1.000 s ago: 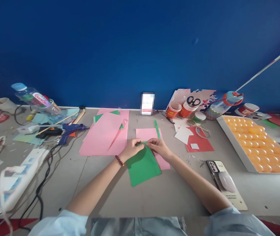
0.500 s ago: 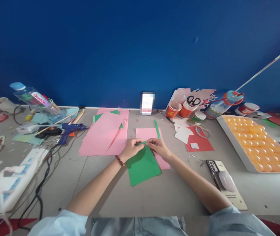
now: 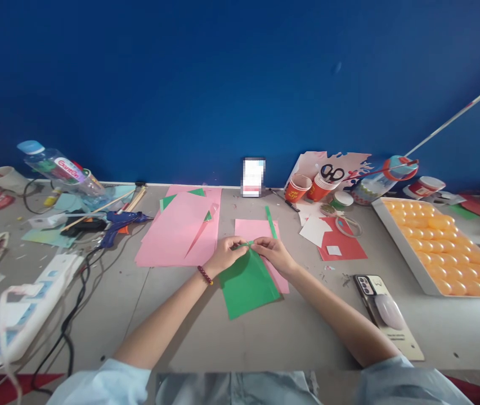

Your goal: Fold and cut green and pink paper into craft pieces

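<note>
A green sheet of paper (image 3: 249, 287) hangs from my fingers over the middle of the table, its top edge pinched between both hands. My left hand (image 3: 228, 254) is closed on the upper left edge, and a beaded bracelet circles that wrist. Close beside it, my right hand (image 3: 277, 256) pinches the same edge with thumb and index finger. Partly hidden behind my right hand and the green paper lies a pink sheet (image 3: 248, 226). A narrow green paper strip (image 3: 270, 221) rests across it. My fingers cover the exact fold or tear at the pinched edge.
Pink sheets (image 3: 159, 242) lie at left, near a blue glue gun (image 3: 124, 222) and a power strip (image 3: 32, 315). At right are red paper cups (image 3: 296, 188), red paper (image 3: 351, 244), a phone (image 3: 404, 337) and a box of orange balls (image 3: 446, 247). A small screen (image 3: 252, 177) leans against the wall.
The green paper's lower part has swung slightly to the right. The pink sheet behind has shifted a little. Both hands remain almost in place, pinching the top edge.
</note>
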Available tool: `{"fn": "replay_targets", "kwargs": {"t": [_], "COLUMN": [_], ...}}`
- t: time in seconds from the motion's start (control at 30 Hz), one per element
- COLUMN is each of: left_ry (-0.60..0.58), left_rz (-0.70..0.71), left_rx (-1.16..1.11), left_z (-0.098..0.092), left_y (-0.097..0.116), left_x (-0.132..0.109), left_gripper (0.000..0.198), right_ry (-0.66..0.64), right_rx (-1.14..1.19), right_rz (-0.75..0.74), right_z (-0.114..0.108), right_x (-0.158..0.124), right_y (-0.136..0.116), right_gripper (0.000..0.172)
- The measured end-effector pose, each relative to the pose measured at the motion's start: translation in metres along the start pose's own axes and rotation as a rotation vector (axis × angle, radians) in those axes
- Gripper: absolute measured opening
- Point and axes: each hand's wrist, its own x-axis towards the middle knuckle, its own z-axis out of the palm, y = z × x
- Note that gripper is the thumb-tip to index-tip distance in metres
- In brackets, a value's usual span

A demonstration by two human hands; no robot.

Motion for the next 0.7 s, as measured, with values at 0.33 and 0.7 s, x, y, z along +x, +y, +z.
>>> {"fn": "replay_targets", "kwargs": {"t": [0.33, 0.7], "left_ry": [-0.004, 0.026], "left_rz": [0.015, -0.036], "left_rx": [-0.040, -0.134], "left_z": [-0.0009, 0.0014], "left_y": [0.0022, 0.0025], "left_x": [-0.0005, -0.0020], "left_gripper": [0.017, 0.019], "right_ry": [0.029, 0.060], "right_rx": [0.028, 0.065], "right_rz": [-0.012, -0.003], "right_z": [0.0041, 0.0063], "right_x": [-0.0033, -0.0035], "right_y": [-0.0043, 0.0000], "right_gripper": [0.030, 0.032]}}
